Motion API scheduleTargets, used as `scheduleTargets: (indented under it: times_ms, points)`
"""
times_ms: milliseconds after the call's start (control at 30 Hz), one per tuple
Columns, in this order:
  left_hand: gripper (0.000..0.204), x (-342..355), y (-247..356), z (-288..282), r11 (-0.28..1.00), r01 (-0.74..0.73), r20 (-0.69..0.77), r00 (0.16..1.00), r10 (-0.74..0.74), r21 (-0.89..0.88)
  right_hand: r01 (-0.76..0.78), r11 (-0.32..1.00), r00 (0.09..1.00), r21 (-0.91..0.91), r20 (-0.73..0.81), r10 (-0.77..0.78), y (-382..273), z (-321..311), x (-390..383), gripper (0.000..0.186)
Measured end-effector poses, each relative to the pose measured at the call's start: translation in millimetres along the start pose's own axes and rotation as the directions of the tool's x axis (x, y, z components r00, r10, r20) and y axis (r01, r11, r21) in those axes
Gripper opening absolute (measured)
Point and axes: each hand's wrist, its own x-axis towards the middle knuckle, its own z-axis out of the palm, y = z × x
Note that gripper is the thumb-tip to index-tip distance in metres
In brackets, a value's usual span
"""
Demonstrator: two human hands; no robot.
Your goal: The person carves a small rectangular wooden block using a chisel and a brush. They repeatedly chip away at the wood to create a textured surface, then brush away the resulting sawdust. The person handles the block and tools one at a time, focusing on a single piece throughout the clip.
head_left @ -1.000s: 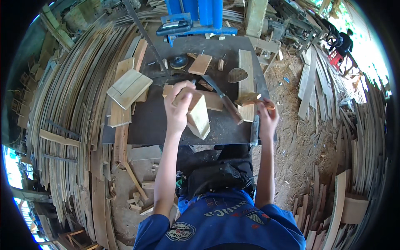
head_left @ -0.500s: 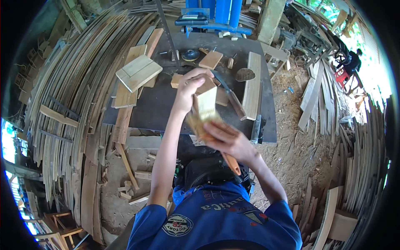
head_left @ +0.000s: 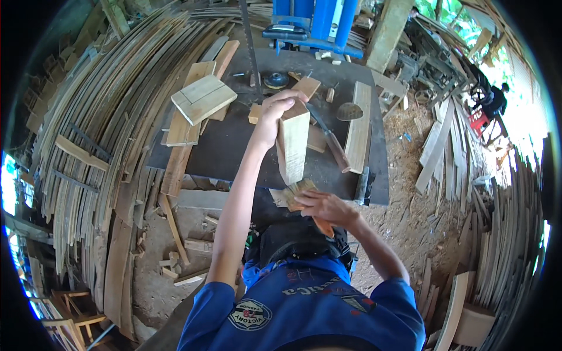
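Note:
My left hand (head_left: 274, 117) is wrapped round the upper end of a pale, squared wooden block (head_left: 294, 146), holding it tilted over the near part of the dark worktable (head_left: 234, 153). My right hand (head_left: 329, 209) grips a wide brush (head_left: 324, 227) with an orange handle, lower and nearer to my body. Its straw-coloured bristles sit at or just below the block's lower end; whether they touch cannot be made out. Behind the block lies a knife-like tool (head_left: 338, 153) with a wooden handle, its blade partly hidden by the block and my left hand.
Flat boards (head_left: 204, 99) are stacked on the table's left side. A long plank (head_left: 358, 126), a rounded flat piece (head_left: 349, 111) and a grey cylinder (head_left: 362, 186) lie on the right. A black disc (head_left: 276, 80) sits farther back. Timber piles (head_left: 111, 128) flank the table.
The brush and my right hand have moved down and slightly right, uncovering the block's lower part. My left hand still holds the block. The view has shifted slightly.

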Motion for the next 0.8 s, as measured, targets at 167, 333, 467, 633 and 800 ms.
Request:
scheduleTargets:
  times_ms: [167, 333, 467, 633, 800]
  points:
    - [0.042, -0.9, -2.4, -4.5, 0.997, -0.008, 0.064, 0.998, 0.004, 0.076, -0.026, 0.993, 0.965, 0.113, -0.258, 0.054, -8.0, -84.8, 41.1, 0.024]
    - [0.034, -1.0, 4.6, -5.5, 1.000, -0.001, 0.017, 1.000, 0.001, -0.001, -0.056, 0.998, 0.852, 0.042, -0.519, 0.069, -11.1, -84.3, 49.2, 0.019]
    - [0.033, 1.1, 1.4, -11.1, 0.995, 0.033, -0.027, 0.999, -0.036, -0.099, -0.102, 0.993, 0.995, 0.065, -0.003, 0.102, -7.9, -16.4, 11.8, 0.020]
    - [0.032, -3.8, 6.8, -6.5, 0.992, 0.068, -0.012, 0.997, -0.070, -0.104, -0.152, 0.979, 0.983, 0.135, -0.078, 0.164, -0.3, -42.8, 4.4, 0.021]
    - [0.040, -8.6, 3.9, 7.5, 0.997, 0.067, -0.055, 0.996, -0.069, -0.030, -0.036, 0.991, 0.854, 0.129, -0.510, 0.098, -13.6, -99.4, 37.7, 0.025]
